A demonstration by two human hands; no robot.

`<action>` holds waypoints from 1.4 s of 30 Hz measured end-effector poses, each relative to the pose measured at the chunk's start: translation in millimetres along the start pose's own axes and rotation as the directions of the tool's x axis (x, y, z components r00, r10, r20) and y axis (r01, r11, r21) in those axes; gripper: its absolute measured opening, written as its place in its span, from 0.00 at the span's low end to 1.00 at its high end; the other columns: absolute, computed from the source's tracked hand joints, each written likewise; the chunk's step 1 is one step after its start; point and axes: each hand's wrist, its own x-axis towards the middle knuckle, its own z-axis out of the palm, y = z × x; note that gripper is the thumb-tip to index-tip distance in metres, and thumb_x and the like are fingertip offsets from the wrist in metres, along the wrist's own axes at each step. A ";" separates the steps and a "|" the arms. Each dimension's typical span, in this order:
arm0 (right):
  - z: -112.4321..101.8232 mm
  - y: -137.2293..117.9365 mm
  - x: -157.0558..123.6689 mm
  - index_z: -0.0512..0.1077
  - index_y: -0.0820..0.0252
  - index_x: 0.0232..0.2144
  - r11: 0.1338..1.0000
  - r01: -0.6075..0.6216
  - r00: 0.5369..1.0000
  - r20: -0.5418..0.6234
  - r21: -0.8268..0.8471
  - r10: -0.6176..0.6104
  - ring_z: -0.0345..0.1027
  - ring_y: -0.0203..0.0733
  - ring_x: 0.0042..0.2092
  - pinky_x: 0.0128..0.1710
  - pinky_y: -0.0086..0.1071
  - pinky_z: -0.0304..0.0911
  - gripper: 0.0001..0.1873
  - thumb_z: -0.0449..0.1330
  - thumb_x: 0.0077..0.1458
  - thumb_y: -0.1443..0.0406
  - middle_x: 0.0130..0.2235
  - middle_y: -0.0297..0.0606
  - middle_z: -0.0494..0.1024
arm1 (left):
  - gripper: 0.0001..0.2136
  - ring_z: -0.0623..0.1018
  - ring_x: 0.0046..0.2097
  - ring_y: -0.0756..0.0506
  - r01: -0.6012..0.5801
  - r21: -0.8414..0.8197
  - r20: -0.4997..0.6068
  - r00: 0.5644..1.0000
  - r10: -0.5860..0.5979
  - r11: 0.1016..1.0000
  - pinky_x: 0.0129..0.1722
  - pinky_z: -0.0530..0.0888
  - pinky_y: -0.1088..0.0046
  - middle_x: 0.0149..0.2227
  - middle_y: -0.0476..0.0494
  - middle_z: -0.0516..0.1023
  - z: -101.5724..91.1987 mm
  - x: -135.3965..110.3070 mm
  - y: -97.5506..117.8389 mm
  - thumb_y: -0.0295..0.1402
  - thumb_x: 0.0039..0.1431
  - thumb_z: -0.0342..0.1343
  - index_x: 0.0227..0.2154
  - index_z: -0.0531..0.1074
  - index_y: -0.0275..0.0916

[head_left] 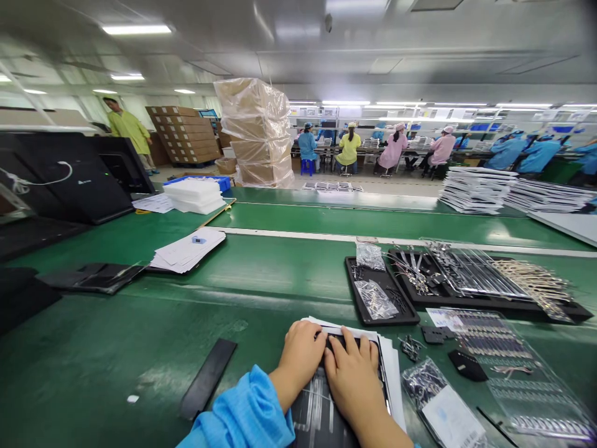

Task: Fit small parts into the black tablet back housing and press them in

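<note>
My left hand (302, 356) and my right hand (353, 373) rest side by side on a dark flat panel (321, 404) at the near edge of the green bench. The panel lies on a stack of white sheets (390, 364). My left hand's fingers are curled, pressing at the panel's far edge. My right hand lies flat with fingers stretched out on the same edge. A blue sleeve (247, 410) covers my left forearm.
A black strip (208, 376) lies left of my hands. Small black tray with bagged parts (380, 292), a larger tray of metal parts (476, 280), clear blister sheets (513, 373) and loose black pieces (466, 364) lie right. White paper stacks (189, 249), wrapped cartons (256, 130) and seated workers (394, 146) are beyond.
</note>
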 end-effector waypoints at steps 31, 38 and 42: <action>5.1 3.3 1.5 0.71 0.54 0.45 0.989 0.061 0.998 0.008 -0.134 -0.060 0.56 0.59 0.52 0.51 0.50 0.46 0.17 0.49 0.56 0.60 0.53 0.42 0.66 | 0.10 0.70 0.41 0.43 -0.008 -0.039 -0.054 0.999 0.006 0.999 0.45 0.64 0.66 0.35 0.43 0.75 3.6 -4.6 0.2 0.31 0.56 0.46 0.29 0.73 0.38; 1.7 -0.2 2.4 0.69 0.51 0.48 0.982 0.058 0.998 0.037 -0.181 -0.053 0.55 0.60 0.52 0.50 0.52 0.45 0.18 0.48 0.56 0.60 0.54 0.41 0.64 | 0.13 0.69 0.46 0.41 0.008 -0.090 -0.032 0.999 -0.011 0.996 0.49 0.63 0.63 0.41 0.39 0.74 1.8 -4.4 -0.6 0.31 0.55 0.46 0.38 0.72 0.35; 4.5 0.0 3.1 0.69 0.50 0.48 0.986 0.046 0.998 0.056 -0.160 -0.038 0.55 0.59 0.53 0.51 0.53 0.44 0.18 0.48 0.56 0.60 0.55 0.42 0.63 | 0.16 0.68 0.50 0.44 -0.019 -0.138 0.026 0.999 0.022 0.990 0.52 0.62 0.70 0.47 0.41 0.72 -6.4 -2.6 -8.6 0.31 0.55 0.46 0.46 0.68 0.36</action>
